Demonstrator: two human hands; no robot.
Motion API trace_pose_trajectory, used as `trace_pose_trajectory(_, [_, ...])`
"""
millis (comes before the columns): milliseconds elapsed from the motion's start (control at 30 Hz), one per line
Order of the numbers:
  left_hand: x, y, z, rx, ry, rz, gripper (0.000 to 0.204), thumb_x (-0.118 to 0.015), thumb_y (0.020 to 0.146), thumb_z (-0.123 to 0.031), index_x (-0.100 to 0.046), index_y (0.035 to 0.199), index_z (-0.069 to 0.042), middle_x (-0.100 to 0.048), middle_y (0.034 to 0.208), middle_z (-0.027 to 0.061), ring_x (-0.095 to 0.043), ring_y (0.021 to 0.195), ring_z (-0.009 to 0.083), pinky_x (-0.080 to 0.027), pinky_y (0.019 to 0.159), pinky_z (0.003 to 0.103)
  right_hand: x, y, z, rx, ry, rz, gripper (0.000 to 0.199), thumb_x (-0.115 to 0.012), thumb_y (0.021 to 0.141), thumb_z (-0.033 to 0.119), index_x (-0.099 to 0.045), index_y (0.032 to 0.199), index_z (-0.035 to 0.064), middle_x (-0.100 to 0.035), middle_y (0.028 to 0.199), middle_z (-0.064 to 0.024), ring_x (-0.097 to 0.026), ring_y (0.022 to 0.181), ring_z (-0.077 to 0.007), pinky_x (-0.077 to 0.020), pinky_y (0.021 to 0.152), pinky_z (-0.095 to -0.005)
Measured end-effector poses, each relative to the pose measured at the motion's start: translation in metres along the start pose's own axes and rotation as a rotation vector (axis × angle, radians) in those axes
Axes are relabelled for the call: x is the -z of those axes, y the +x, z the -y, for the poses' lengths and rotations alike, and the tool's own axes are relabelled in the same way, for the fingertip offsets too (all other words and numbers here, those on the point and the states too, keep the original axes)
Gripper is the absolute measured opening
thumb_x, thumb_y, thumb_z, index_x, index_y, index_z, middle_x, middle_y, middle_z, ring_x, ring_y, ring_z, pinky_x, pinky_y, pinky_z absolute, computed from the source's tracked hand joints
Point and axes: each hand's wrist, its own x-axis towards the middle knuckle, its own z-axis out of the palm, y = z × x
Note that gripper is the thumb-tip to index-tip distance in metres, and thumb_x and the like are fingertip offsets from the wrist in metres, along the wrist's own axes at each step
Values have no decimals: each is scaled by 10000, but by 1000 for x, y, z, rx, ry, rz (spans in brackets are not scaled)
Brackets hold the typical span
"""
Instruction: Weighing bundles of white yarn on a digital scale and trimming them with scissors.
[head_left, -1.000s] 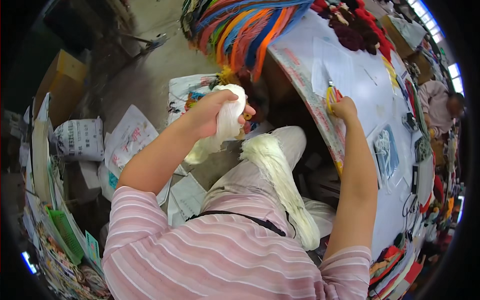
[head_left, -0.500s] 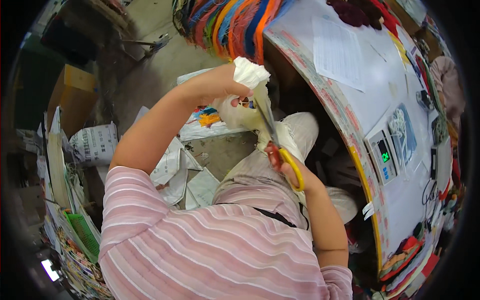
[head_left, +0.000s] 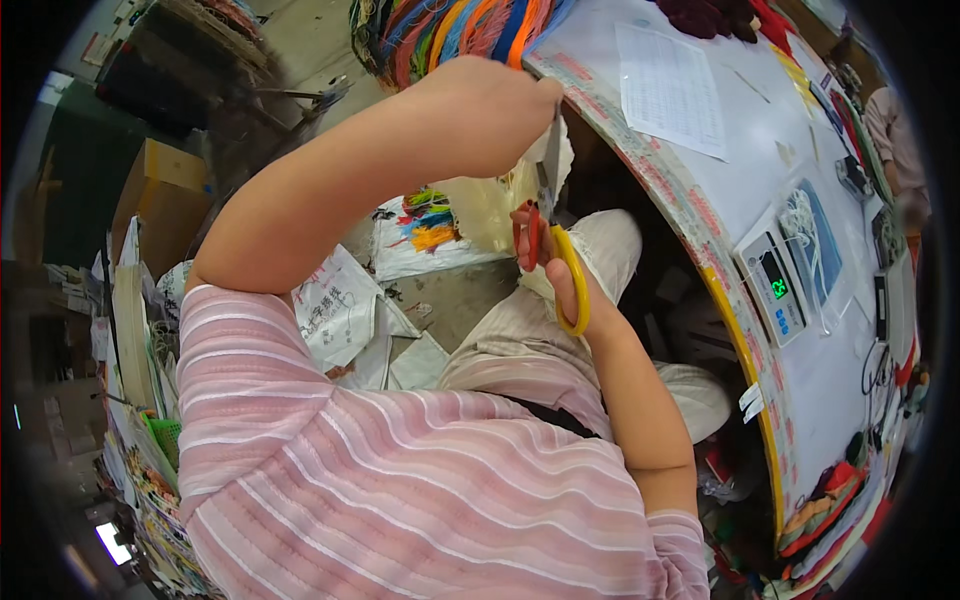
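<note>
My left hand [head_left: 490, 100] is raised in front of me, closed on the top of a bundle of cream-white yarn [head_left: 500, 195] that hangs down from it. My right hand [head_left: 560, 275] grips a pair of scissors [head_left: 548, 235] with red and yellow handles. The blades point up into the yarn just below my left hand. I am seated, and my light trousers [head_left: 520, 340] show under both hands.
A white worktable [head_left: 800, 150] curves along the right with a printed sheet [head_left: 670, 85], a small digital scale [head_left: 772, 290] and a bagged white item [head_left: 815, 250]. Bright multicoloured yarn [head_left: 450, 30] hangs at the top. White bags [head_left: 345, 310] and a cardboard box [head_left: 160, 200] lie on the floor at left.
My right hand took the scissors from the table and brought them to the yarn. My left hand lifted the yarn higher. The view swung toward the table.
</note>
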Motion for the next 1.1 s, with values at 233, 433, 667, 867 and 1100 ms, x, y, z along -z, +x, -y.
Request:
trace_pose_trajectory(233, [-29, -9, -1, -144, -862, -482, 760, -591, 647, 62, -348, 1336, -149, -538, 1167, 135, -572, 956, 223, -464, 801, 301, 4, 2, 30, 83, -10, -8, 1070, -455, 660, 835, -380, 1284, -31, -414, 927, -13, -389, 846, -124, -340, 805, -257])
trace_pose_trajectory(433, [-67, -1, -22, -315, -1679, -655, 998, -591, 577, 111, -143, 1447, -86, -501, 1235, 145, -536, 991, 141, -460, 811, 269, 11, -16, 56, -14, 0, 68, 1143, -478, 589, 869, -380, 1292, -28, -430, 967, -20, -401, 870, -127, -341, 813, -253])
trace_pose_trajectory(667, [-55, -5, -35, -70, -1166, -327, 301, -598, 680, 36, -558, 966, -52, -606, 823, 60, -587, 776, 185, -471, 710, 300, 6, -27, 71, -74, -236, -169, 575, -466, 897, 513, -500, 1083, -30, -521, 810, -31, -463, 726, -120, -404, 683, -245])
trace_pose_trajectory(867, [-54, -6, -18, 41, -791, -340, 274, -623, 674, -25, -542, 935, -44, -614, 882, 153, -585, 850, 353, -467, 728, 397, -8, -29, 72, -153, -6, -209, 454, -378, 969, 370, -514, 726, 11, -449, 498, -21, -424, 434, -92, -331, 415, -225])
trace_pose_trajectory(1100, [-80, -8, -19, 98, -866, -258, 315, -643, 718, -124, -527, 993, -24, -627, 926, 180, -596, 888, 370, -472, 765, 436, -18, -1, 50, -68, 190, -252, 464, -362, 971, 411, -513, 789, 12, -478, 580, -28, -409, 469, -89, -347, 450, -230])
